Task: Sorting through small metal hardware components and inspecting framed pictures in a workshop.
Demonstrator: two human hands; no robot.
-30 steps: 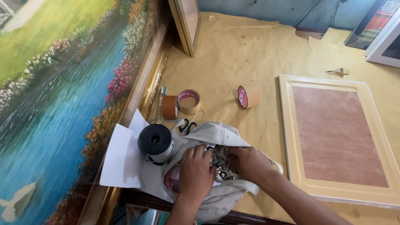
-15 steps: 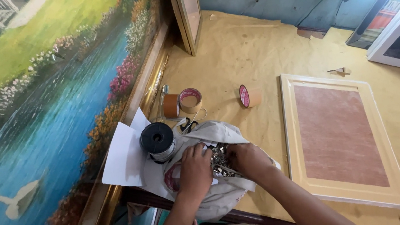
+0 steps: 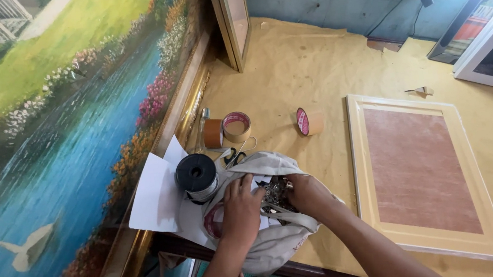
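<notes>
Directly below the camera, a pale cloth bag (image 3: 274,238) is seen lying on the paper-covered floor (image 3: 325,77), its mouth turned up and away from the person, its long axis running from near left to far right. The left hand (image 3: 240,211) is laid flat on the bag's left half, fingers spread and pressing the cloth down. The right hand (image 3: 305,194) is set at the opening, fingers curled into a heap of small metal hardware (image 3: 277,191); whether a piece is pinched cannot be told. The hardware lies between both hands, nearer the right. A black spool (image 3: 196,174) stands just left of the bag on white paper (image 3: 154,195), with tape rolls (image 3: 227,128) beyond.
</notes>
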